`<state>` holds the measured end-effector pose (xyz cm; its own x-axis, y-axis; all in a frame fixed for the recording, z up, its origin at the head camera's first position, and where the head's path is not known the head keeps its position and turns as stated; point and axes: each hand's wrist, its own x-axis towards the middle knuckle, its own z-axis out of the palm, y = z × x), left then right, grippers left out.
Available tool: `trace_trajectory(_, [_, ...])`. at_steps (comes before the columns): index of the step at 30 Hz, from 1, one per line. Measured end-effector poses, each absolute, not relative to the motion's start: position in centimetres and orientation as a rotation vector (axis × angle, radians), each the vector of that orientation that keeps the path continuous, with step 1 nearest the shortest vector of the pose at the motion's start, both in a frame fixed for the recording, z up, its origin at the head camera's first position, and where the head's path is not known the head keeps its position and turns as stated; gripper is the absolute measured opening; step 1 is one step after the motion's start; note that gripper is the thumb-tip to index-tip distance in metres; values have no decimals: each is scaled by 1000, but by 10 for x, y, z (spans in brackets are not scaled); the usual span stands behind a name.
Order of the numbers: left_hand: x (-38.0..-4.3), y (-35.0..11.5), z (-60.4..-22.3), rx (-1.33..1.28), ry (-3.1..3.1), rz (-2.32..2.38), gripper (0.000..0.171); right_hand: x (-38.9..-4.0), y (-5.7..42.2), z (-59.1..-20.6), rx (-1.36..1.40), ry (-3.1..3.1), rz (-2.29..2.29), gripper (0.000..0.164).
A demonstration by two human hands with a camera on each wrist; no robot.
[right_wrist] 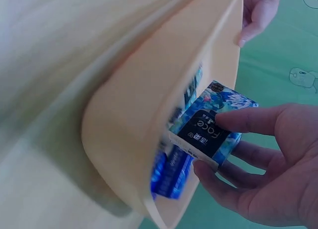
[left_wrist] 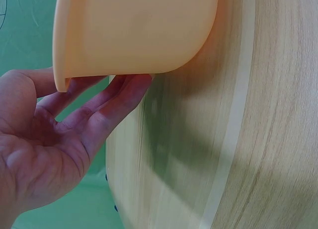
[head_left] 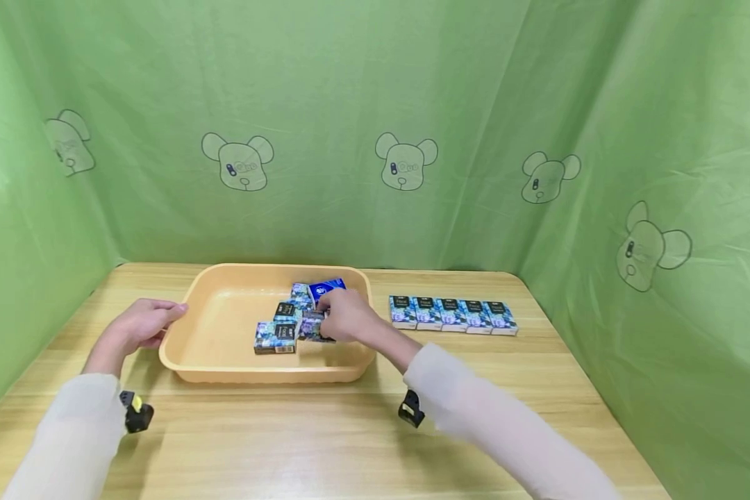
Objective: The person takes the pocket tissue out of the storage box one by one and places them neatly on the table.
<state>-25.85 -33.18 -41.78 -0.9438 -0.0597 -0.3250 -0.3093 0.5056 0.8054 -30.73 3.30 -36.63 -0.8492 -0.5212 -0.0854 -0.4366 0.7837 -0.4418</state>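
Note:
A peach-coloured plastic basin point(head_left: 250, 376) stands on the table. At its left end my left hand point(head_left: 142, 324) holds the rim, with the fingers under the lip against the outer wall point(left_wrist: 144, 30). My right hand point(head_left: 348, 316) reaches over the basin's right part. Between thumb and fingers it pinches a small tissue pack point(right_wrist: 211, 122) with a dark "Face" label and blue flower print, tilted above the other packs. Inside the basin lie several similar packs point(head_left: 266, 336) in a loose heap, along with a plain deep-blue pack point(head_left: 322, 287) near the far right corner.
To the right of the basin, several flower-printed tissue packs point(head_left: 453, 315) stand side by side in a neat row on the wooden table point(head_left: 275, 437). Green curtains point(head_left: 325, 208) with bear drawings enclose the table at the back and sides.

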Motion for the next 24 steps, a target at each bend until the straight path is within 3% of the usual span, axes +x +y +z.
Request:
trace_trajectory(10, [-258, -332, -417, -309, 2496, 1402, 67, -324, 67, -343, -710, 2912, -587, 38])
trace_trajectory(24, [-258, -333, -415, -319, 2505, 1380, 67, -342, 118, -362, -555, 2992, -644, 30])
